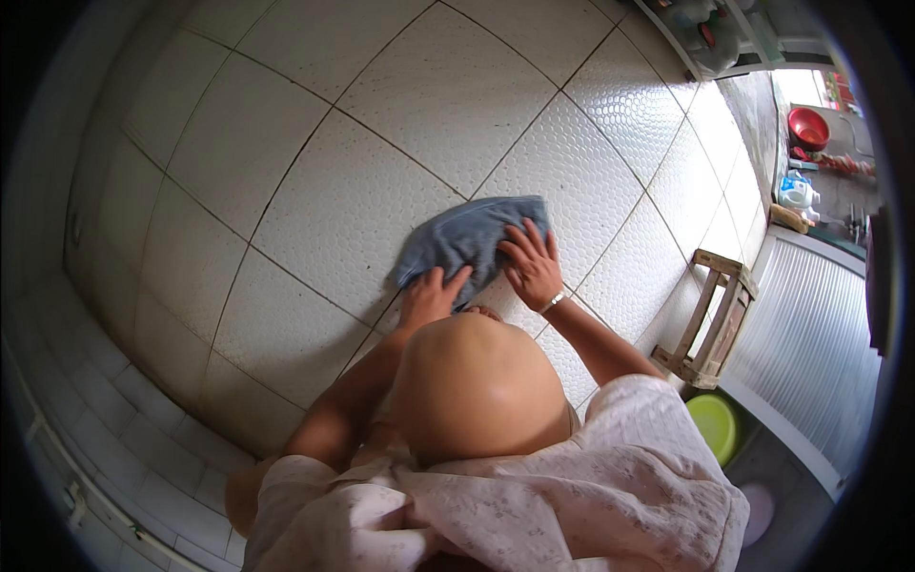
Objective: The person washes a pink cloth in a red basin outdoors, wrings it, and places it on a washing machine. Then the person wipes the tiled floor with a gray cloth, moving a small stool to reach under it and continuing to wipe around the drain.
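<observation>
A blue-grey cloth [457, 232] lies folded and rumpled on the textured white floor tiles [429, 150], just in front of my bent knee. My left hand [427, 297] rests on the cloth's near left edge, its fingers partly hidden among the folds. On the right part of the cloth, my right hand [530, 264] lies flat with fingers spread, and a bracelet circles that wrist. Both palms face down. The knee hides part of the left forearm and the floor beneath me.
A small wooden stool [715, 314] lies to the right beside a ribbed translucent panel [800, 322]. Near it is a green basin [713, 429]. A rack [743, 36] with bottles stands at upper right; a red basin [809, 129] and a white jug [797, 191] sit beyond. A tiled wall [136, 429] rises lower left.
</observation>
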Motion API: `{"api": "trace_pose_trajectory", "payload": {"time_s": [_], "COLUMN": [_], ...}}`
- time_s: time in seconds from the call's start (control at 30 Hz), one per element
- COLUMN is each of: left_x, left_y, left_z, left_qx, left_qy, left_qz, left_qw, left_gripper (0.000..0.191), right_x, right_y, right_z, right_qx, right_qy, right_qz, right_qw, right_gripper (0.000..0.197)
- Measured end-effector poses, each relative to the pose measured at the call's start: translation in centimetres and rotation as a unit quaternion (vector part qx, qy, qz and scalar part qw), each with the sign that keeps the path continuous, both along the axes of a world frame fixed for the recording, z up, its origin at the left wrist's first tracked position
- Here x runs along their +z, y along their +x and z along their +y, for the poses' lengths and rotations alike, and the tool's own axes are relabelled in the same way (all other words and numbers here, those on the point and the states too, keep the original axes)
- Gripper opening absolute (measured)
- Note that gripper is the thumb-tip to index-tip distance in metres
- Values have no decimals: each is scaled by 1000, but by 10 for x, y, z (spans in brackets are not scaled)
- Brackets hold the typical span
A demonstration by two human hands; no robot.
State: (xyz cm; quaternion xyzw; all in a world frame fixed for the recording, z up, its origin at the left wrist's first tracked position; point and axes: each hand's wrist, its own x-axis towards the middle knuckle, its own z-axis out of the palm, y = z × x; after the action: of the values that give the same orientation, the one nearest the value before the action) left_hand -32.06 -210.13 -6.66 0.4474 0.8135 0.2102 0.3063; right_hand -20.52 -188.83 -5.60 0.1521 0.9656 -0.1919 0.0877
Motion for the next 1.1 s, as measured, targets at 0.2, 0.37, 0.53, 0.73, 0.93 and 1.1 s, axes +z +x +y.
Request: {"api": "trace_pose_trajectory", "payload": {"time_s": [0.2,0.37,0.53,0.73,0.93,1.1], "left_x": [-16,-7,-9,-12,-6,-10], "left_y": [-30,-117,-173,-113,-40,-59], "left_z": [53,79,35,-50,-36,45], "left_qx": [11,106,221,249,146,52], "left_qy": [-25,-81,-112,-141,-74,22], "left_qz": [36,100,90,60,33,44], "left_qw": [999,986,965,956,986,997], "left_gripper": [66,68,65,69,72,76], "right_x": [-41,-61,-66,-74,-48,-35], "right_y": [-59,-195,-296,-230,-101,-77], "right_z": [28,70,27,-61,-39,40], "right_qx": [-124,-66,44,111,31,-94], "right_qy": [-13,-3,9,-49,-85,0], "right_qz": [95,156,132,241,177,134], "right_qw": [988,985,990,963,980,986], "right_gripper": [36,42,49,23,21,21]}}
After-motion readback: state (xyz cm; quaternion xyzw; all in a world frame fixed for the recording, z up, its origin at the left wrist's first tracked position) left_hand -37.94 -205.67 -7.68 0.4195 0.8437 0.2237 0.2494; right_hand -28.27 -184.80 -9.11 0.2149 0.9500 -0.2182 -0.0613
